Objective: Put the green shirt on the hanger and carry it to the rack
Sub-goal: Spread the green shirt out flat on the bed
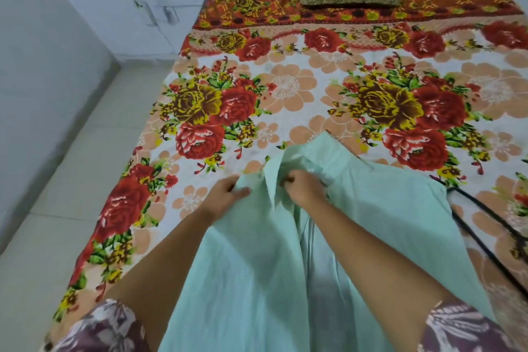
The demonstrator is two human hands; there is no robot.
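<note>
Where the green shirt [271, 266] drapes onto the floral bed [314, 88], left hand [227, 194] and right hand [304, 188] each have fingers clamped on its fabric.

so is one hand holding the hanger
No, the left hand and right hand both grip the green shirt, while the black hanger lies on the bed.

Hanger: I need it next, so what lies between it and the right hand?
In the head view, only fabric of the shirt lies between the right hand and the hanger on the bed.
</note>
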